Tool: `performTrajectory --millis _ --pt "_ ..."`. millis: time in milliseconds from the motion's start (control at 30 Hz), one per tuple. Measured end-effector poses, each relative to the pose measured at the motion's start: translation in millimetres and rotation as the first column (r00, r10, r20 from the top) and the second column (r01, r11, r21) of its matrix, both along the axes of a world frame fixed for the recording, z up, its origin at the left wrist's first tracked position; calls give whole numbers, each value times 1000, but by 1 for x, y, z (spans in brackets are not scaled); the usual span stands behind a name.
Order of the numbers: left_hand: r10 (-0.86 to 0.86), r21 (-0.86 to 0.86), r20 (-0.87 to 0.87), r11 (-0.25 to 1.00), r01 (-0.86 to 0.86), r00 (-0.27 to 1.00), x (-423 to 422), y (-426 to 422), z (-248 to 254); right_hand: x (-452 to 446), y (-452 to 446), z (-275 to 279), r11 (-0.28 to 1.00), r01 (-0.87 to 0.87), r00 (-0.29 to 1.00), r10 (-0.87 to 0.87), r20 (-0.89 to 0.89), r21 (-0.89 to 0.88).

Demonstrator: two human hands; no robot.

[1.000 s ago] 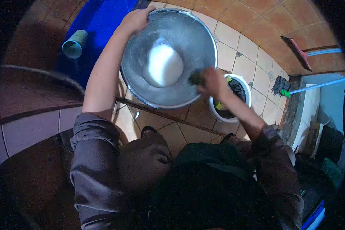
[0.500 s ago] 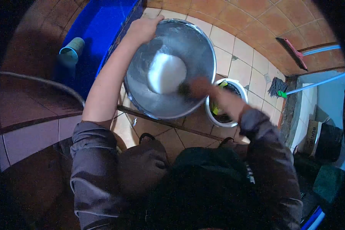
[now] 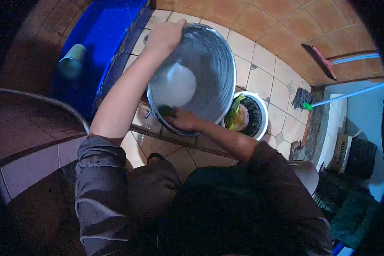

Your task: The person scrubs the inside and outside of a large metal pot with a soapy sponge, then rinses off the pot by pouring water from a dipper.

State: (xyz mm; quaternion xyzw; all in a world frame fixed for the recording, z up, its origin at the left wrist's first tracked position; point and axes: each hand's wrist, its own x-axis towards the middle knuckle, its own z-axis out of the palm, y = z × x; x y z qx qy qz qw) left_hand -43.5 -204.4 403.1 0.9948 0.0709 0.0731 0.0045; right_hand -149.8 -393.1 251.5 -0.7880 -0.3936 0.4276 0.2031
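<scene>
A large round metal basin (image 3: 211,64), streaked with suds, is tilted above the tiled floor. My left hand (image 3: 167,35) is closed round its upper left rim. Inside the basin, near its lower left wall, my right hand (image 3: 184,120) presses a dark green scrubbing pad (image 3: 167,112) against the metal. The fingers of my right hand are partly hidden by its back. Just right of the basin stands a white bucket (image 3: 264,117) with a green and yellow packet (image 3: 234,113) and dark contents in it.
A blue tub (image 3: 111,25) at the upper left has a pale green cup (image 3: 76,53) by it. A hose (image 3: 51,100) runs below. At the right are a mop (image 3: 302,98), a red squeegee (image 3: 322,59) against the wall and a cardboard box (image 3: 339,153).
My right hand has moved with the pad from the basin's right side to its lower left. The basin has tilted more, and my left hand has moved slightly right along with it.
</scene>
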Motion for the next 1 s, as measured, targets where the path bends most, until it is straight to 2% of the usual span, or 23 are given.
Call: performTrajectory --millis 33,133,167,200,233,267,300,367,400,433,467,533,600,633,700,767,800,833,867,900,933,967,1000 --pt "-11 -5 -8 1000 11 1000 1 -1 0 -11 17 21 957 249 960 -222 -172 150" --pt "-47 20 -27 999 48 999 -1 6 7 4 -11 13 993 -111 993 113 -31 50" --pt "-64 30 -34 997 65 997 -2 7 8 29 -36 7 957 -287 949 291 119 -48" --pt "-101 33 -25 994 102 995 -1 7 7 68 -56 0 948 -299 940 312 141 -104" --pt "-135 35 -16 990 135 991 2 7 3 113 -57 -16 870 -429 694 489 528 -242" --pt "-165 33 -10 986 165 986 2 7 -1 157 -58 -32 802 -414 287 564 775 -430" --pt "-168 36 -23 985 169 986 6 6 -1 188 -36 26 535 -314 62 836 545 -784" --pt "-178 33 -56 983 180 982 10 0 -1 224 -29 36 715 -408 -233 520 822 -568" --pt "-174 21 -33 984 174 984 8 3 -3 214 -35 29 836 -376 79 458 885 -399" --pt "-173 13 -13 985 173 985 3 7 -3 185 -48 17 933 -276 381 328 864 -233" --pt "-173 12 14 985 172 985 1 11 -1 151 -60 3 989 -120 630 143 764 -85" --pt "-107 29 41 994 106 993 -3 10 -1 81 -55 -22 936 -62 859 227 459 -348" --pt "-55 12 48 998 55 997 -1 -1 -4 6 -12 8 993 -96 986 104 127 -70" --pt "-34 2 36 999 34 999 -1 -5 1 -8 18 17 990 111 991 -103 -89 92" --pt "-30 10 16 999 30 999 -1 -3 -1 -11 39 17 937 276 901 -175 -397 214" --pt "-68 55 7 996 68 998 5 13 -2 -12 39 10 912 285 918 -171 -357 296" --pt "-59 20 -6 998 59 998 5 14 3 2 16 -18 936 18 993 23 -114 353" --pt "-57 -18 -21 998 56 998 1 12 6 22 -18 -43 909 -245 968 211 136 336" --pt "-56 -60 -42 997 53 998 -2 10 7 58 -25 -41 965 -261 948 257 186 -5" --pt "-75 -77 -28 994 73 997 -2 6 3 94 -33 -40 883 -296 899 387 208 -364" --pt "-90 -93 -12 992 89 996 -1 0 -3 130 -34 -43 766 -444 649 633 422 -466" --pt "-95 -102 13 990 96 995 3 -2 -5 164 -27 -46 733 -426 353 675 648 -530" --pt "-100 -81 15 992 101 995 5 -4 -3 188 -18 -50 710 -389 3 638 770 -587"
